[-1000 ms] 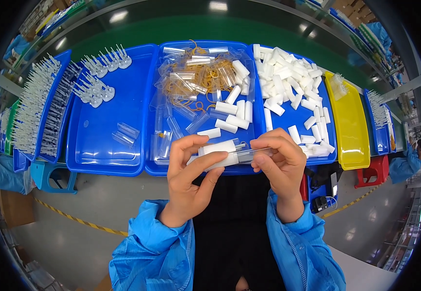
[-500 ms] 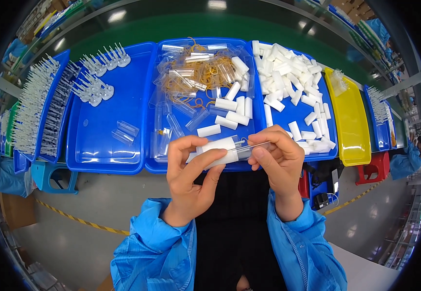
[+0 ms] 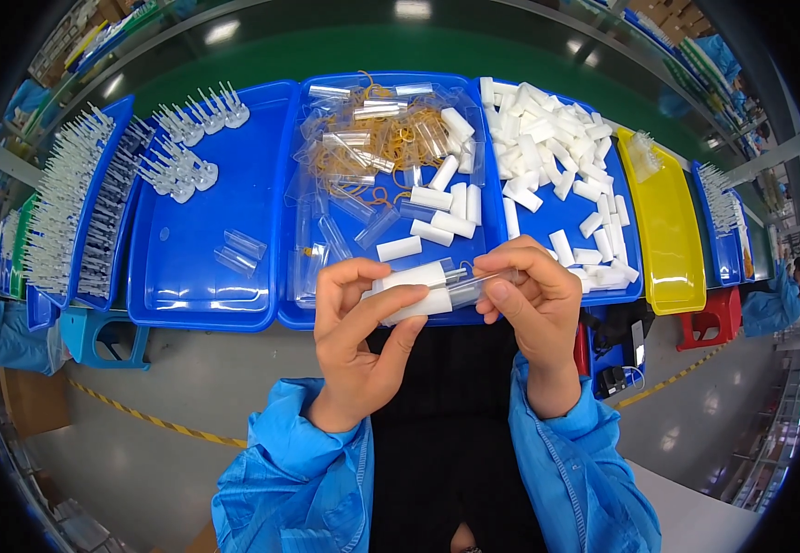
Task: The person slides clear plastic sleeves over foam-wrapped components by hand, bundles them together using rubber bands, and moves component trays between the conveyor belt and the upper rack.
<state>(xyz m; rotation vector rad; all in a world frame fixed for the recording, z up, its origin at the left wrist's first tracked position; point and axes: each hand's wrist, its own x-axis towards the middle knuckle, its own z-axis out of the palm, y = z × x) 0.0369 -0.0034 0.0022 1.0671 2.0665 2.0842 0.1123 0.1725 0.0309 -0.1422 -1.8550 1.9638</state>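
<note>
My left hand (image 3: 363,346) is closed, thumb and fingers pinching white foam cylinders (image 3: 415,278) that lie side by side. At their right end, my right hand (image 3: 538,300) pinches a clear plastic sleeve (image 3: 466,292) between thumb and fingers. A thin, shiny rod-like part (image 3: 456,274) shows between the foam and the right fingers; its kind is too small to make out. The sleeve meets the foam end, but I cannot tell whether it goes around it. Both hands are over the front edge of the middle blue tray (image 3: 400,319).
Clear sleeves, tan rubber bands (image 3: 400,143) and foam cylinders fill much of the middle tray. White foam cylinders (image 3: 547,138) crowd the right blue tray. The left blue tray (image 3: 201,207) holds white spiked parts (image 3: 178,170) and clear sleeves (image 3: 239,251). A yellow tray (image 3: 672,240) stands further right.
Both hands have barely moved. The clear sleeve in my right fingers has tilted slightly, and more of the shiny rod-like part shows beside the foam.
</note>
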